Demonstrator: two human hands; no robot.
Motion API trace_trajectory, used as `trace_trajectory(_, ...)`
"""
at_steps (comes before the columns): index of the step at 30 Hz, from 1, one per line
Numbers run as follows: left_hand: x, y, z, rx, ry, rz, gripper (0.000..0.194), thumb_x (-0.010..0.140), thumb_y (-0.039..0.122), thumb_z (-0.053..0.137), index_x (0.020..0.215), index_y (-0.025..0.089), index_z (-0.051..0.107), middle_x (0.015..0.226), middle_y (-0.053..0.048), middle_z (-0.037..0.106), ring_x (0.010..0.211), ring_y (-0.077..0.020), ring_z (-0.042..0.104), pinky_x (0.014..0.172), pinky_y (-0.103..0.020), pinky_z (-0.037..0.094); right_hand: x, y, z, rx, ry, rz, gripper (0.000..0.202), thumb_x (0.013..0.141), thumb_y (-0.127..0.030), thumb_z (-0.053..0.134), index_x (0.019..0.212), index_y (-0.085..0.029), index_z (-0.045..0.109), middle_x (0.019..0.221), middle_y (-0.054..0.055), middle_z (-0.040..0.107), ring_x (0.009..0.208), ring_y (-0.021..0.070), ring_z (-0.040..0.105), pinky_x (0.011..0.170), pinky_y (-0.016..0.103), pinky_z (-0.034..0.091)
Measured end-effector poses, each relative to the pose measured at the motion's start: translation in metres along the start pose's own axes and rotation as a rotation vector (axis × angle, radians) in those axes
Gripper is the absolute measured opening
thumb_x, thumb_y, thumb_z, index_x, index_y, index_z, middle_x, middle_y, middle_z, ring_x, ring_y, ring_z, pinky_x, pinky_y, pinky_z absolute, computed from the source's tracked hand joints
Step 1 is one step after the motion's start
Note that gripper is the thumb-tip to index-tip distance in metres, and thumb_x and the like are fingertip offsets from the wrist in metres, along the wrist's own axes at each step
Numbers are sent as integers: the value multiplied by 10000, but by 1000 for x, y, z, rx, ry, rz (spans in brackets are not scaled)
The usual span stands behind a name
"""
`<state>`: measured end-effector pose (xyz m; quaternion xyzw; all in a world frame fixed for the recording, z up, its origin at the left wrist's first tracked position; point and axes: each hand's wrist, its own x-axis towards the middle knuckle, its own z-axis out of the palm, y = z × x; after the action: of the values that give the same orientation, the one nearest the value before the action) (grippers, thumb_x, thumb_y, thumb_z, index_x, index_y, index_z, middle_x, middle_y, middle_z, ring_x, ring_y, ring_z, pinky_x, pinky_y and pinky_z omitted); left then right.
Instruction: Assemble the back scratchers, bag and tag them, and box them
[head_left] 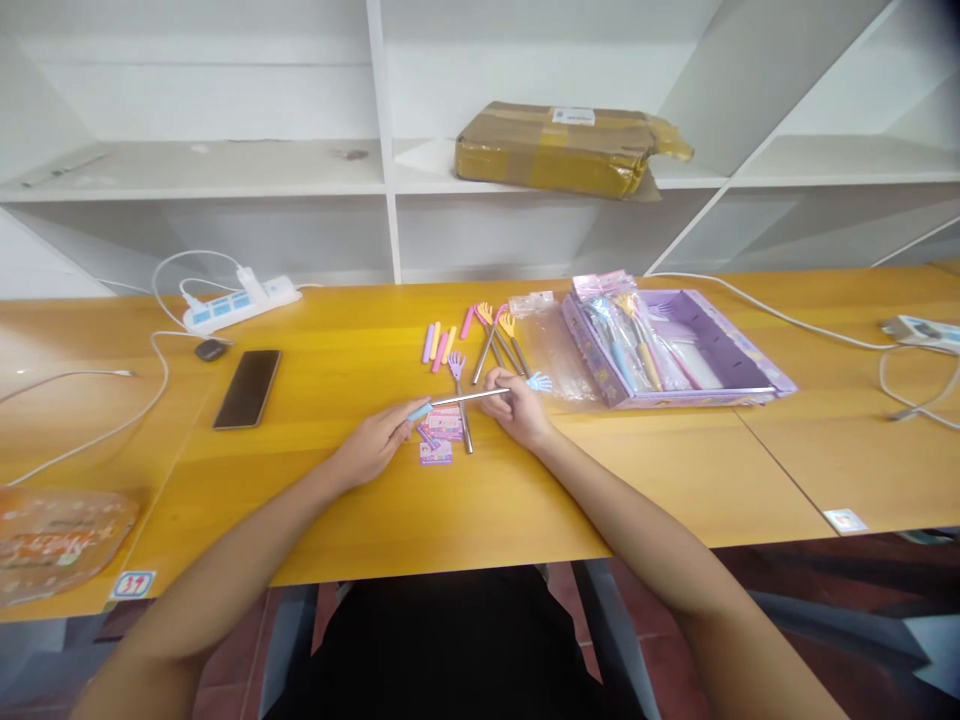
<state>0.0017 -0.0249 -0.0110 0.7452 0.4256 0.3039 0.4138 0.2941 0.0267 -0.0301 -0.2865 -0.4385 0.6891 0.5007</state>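
A metal rod with a blue hand-shaped head (539, 382) spans the space between my two hands. My left hand (377, 438) is closed on the short blue handle (420, 411) at the rod's left end. Near the blue head, my right hand (517, 405) grips the rod. Below the rod, a purple-headed stick (457, 367) lies beside small pink and purple cards (436, 454). Farther back are orange-headed and pink-headed sticks (508, 324) and several loose coloured handles (436, 345).
A purple box (757, 365) holding bagged sticks (637, 350) is at the right, beside clear plastic bags (555, 350). At the left are a phone (247, 389), a power strip (244, 305) and cables. A taped carton (555, 150) rests on the shelf.
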Motion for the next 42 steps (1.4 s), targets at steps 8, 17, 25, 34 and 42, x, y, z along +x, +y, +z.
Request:
trace_trajectory(8, -2, -3, -4, 174, -27, 98, 450, 1081, 324, 502, 1512, 336, 633, 1016, -61, 693, 876, -226, 633, 913, -343, 495, -4, -2, -1, -26, -54, 25, 155, 917, -352, 578, 808, -245, 552, 449, -106, 261, 428, 109, 127, 483, 265, 153)
trace_trajectory(17, -7, -10, -4, 508, -96, 259, 562, 1089, 161, 404, 1617, 335, 484, 1051, -43, 653, 856, -163, 603, 818, -271, 510, -10, -3, 2, -26, -98, -15, 149, 914, -313, 559, 788, -232, 561, 464, -113, 266, 432, 96, 139, 471, 237, 166)
trace_trajectory(25, -9, -13, -4, 578, -79, 329, 711, 1011, 30, 363, 1655, 327, 417, 1123, -63, 676, 936, -171, 678, 851, -269, 554, -13, -5, 7, -75, -108, 4, 216, 935, -420, 580, 823, -236, 573, 490, -111, 274, 447, 100, 153, 481, 245, 160)
trace_trajectory(34, -7, -3, -13, 616, 11, 332, 630, 1037, 57, 376, 1608, 298, 488, 1105, -60, 719, 972, -174, 729, 843, -282, 588, -2, -30, -19, -187, 373, -315, 455, 921, -684, 430, 923, -256, 584, 661, -49, 401, 466, 128, 234, 471, 301, 214)
trace_trajectory(42, -8, 3, -13, 694, 298, 467, 267, 1071, 275, 602, 1294, 256, 748, 1097, -65, 738, 874, -138, 736, 685, -219, 539, -7, -19, -29, -616, 332, -340, 423, 1016, -560, 511, 756, -235, 586, 721, 7, 518, 634, 174, 454, 558, 299, 338)
